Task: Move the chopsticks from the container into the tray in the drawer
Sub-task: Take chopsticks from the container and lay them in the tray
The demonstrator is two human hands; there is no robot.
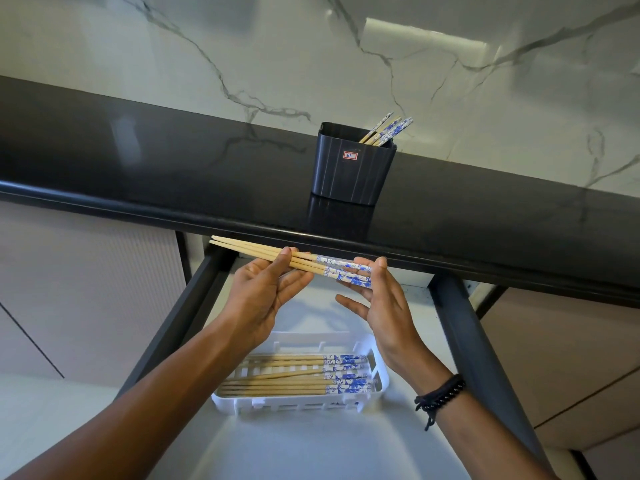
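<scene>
Left hand and right hand pinching chopsticks level above drawer, mid-transfer. Next: lower into tray, aligned; container not yet emptied.

Home kitchen, black countertop, marble backsplash, open drawer
</scene>
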